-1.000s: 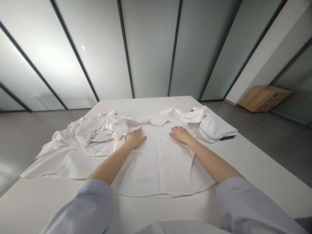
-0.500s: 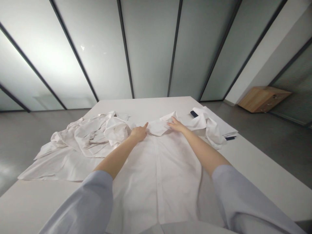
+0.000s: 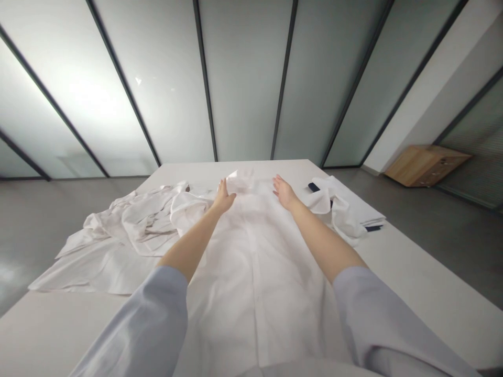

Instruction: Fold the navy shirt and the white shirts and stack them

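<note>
The left hand (image 3: 225,198) is being held out with its fingers extended and its thumb spread apart, just beside the blurred far end of a white shirt (image 3: 255,272). The right hand (image 3: 285,192) is being held on the other side of the shirt, its fingers outstretched and slightly parted, its palm being turned inward. Whether the cloth is being touched by either hand is not being shown clearly. The shirt is being laid out lengthwise between the two forearms, its front strip being lined up down the middle and its near part being cut off by the bottom of the view. Blue-grey sleeves (image 3: 145,319) are being worn down to about the elbows. To the left of the left forearm, the white table (image 3: 401,283) is being covered by a heap of crumpled white garments (image 3: 129,230). To the right of the right forearm, a folded white stack (image 3: 359,201) is being overlapped by rumpled white cloth (image 3: 346,222), and a dark strip (image 3: 373,228) is being left exposed at its near edge. Beyond the table, grey floor (image 3: 432,220), frosted panels (image 3: 243,78) and a wooden cabinet (image 3: 412,163) at the right are being seen
</note>
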`<state>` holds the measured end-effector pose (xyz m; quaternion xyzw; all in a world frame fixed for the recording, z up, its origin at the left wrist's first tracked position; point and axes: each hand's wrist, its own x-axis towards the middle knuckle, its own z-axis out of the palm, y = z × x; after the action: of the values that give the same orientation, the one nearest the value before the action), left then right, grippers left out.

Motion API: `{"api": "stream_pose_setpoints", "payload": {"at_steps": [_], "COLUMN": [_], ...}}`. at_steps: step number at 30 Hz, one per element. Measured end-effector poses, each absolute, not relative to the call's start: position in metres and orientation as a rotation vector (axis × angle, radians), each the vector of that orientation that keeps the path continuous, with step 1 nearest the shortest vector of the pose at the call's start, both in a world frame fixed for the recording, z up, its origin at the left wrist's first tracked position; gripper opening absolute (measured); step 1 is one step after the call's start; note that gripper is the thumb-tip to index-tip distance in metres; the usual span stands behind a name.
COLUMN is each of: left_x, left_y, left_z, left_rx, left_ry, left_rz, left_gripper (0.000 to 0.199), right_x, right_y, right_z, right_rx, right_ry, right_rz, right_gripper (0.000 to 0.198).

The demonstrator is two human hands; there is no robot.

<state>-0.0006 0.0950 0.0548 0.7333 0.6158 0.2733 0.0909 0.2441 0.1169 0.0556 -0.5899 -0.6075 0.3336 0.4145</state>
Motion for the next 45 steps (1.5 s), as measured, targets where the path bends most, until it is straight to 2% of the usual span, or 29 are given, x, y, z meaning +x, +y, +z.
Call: {"api": "stream_pose_setpoints", "payload": {"at_steps": [3,6,8,11,14,17,22,29,39,45], "left_x": [0.005,0.015,0.021,0.026,0.025,0.018,0.004,0.0,-0.016,-0.024], "left_y": [0.076,0.055,0.045,0.037,0.04,0.051,0.058,0.036,0.047,0.064], "left_z": [0.047,0.035,0.026,0.013,0.002,-0.005,-0.004,0.008,-0.001,0.004], "left_rx": [2.351,2.419,2.401,2.36,2.357,2.412,2.549,2.563,2.293,2.162], "left_ry": [1.834,1.818,1.861,1.915,1.92,1.835,1.733,1.924,2.01,2.012], "left_rz": [0.738,0.404,0.184,0.03,0.028,0.044,0.171,0.245,0.07,0.011], "left_gripper": [0.052,0.04,0.045,0.052,0.059,0.062,0.052,0.042,0.077,0.117], "right_x": [0.236,0.226,0.219,0.213,0.213,0.217,0.226,0.242,0.243,0.244], "right_y": [0.102,0.077,0.058,0.036,0.027,0.034,0.056,0.088,0.075,0.052], "right_z": [0.053,0.04,0.028,0.008,-0.006,-0.011,-0.008,-0.013,-0.003,-0.008], "right_rx": [-1.48,-1.544,-1.665,-1.879,-1.99,-2.0,-2.003,-1.979,-1.911,-2.06], "right_ry": [-1.729,-2.029,-2.225,-2.388,-2.397,-2.385,-2.388,-2.345,-2.33,-2.311], "right_rz": [0.775,0.659,0.537,0.362,0.288,0.262,0.22,0.099,-0.088,0.054], "right_gripper": [0.056,0.051,0.05,0.062,0.072,0.073,0.064,0.059,0.049,0.062]}}
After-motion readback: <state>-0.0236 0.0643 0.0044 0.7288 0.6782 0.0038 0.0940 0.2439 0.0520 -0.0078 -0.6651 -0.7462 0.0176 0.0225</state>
